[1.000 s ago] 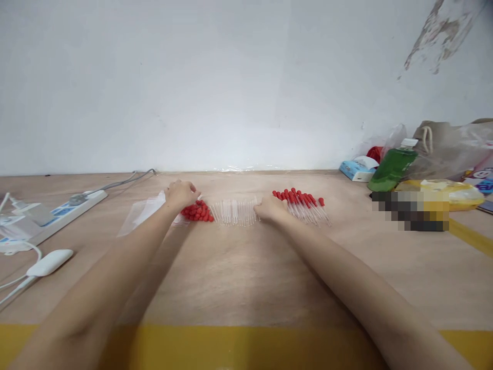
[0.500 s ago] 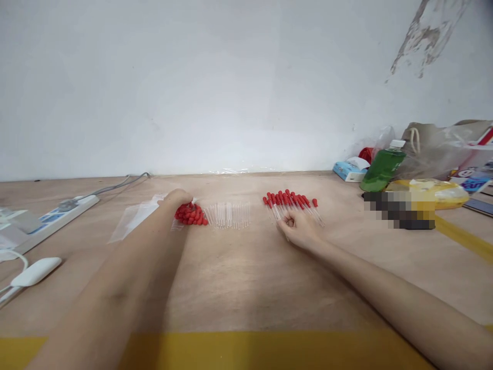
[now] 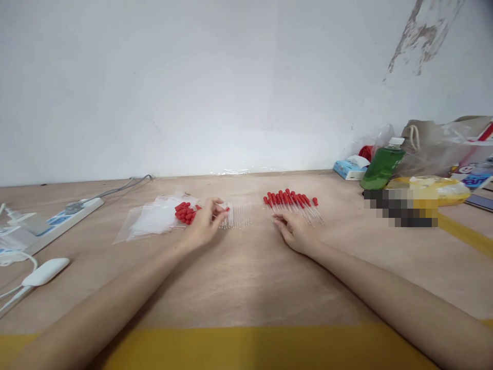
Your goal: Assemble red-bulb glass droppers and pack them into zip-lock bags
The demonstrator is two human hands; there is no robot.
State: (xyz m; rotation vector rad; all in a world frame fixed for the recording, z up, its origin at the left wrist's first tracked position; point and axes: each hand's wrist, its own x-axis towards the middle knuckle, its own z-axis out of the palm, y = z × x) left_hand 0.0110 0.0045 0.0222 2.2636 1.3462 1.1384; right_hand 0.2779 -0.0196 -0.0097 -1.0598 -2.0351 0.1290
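pinching a red cap (image 3: 227, 209) in the left hand (image 3: 206, 222), right over the clear tubes (image 3: 239, 215) beside the cap pile (image 3: 185, 211). resting the right hand (image 3: 296, 232) half-curled, grip contents unclear, just before the finished droppers (image 3: 292, 203).

bare tabletop (image 3: 246, 277) open between and nearer than both hands, red caps (image 3: 185, 212), clear tubes (image 3: 239, 215), capped droppers (image 3: 292, 203) just beyond fingertips, bottle (image 3: 381, 167) and bags (image 3: 442, 146) far right, power strip (image 3: 61, 220) far left
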